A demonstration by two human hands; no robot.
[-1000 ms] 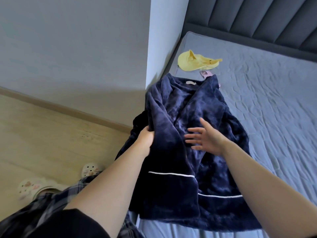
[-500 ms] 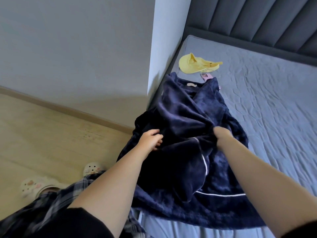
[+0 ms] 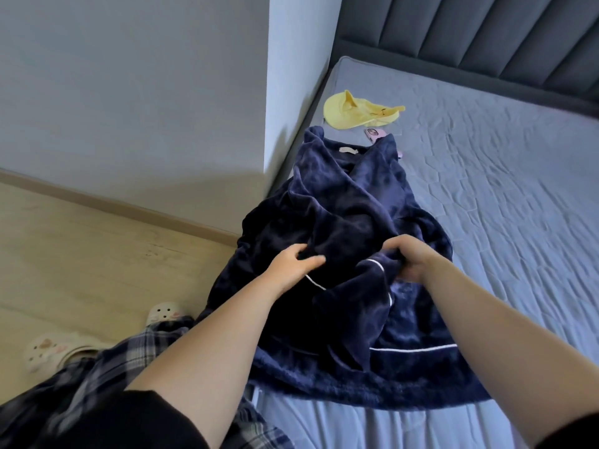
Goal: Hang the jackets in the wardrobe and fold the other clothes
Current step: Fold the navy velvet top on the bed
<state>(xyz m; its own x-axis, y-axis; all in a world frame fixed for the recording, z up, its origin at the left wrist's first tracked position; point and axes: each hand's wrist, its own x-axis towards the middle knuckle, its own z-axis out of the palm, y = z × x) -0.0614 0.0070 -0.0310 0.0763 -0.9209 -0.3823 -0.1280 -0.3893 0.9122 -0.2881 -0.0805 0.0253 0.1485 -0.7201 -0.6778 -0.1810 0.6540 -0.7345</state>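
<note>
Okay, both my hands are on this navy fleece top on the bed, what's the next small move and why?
Probably draw the bunched front panel across with your right hand and lay it flat. That hand grips a gathered fold of the navy top by the white piping, while your left hand holds the cloth opposite, and the middle lies rumpled.

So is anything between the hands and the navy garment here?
Nothing visible. The left hand and right hand are already gripping the navy garment directly on the bed.

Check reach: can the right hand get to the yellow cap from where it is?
Probably not without leaning. The right hand grips the navy robe; the yellow cap lies well beyond the collar, though nothing blocks the way.
</note>
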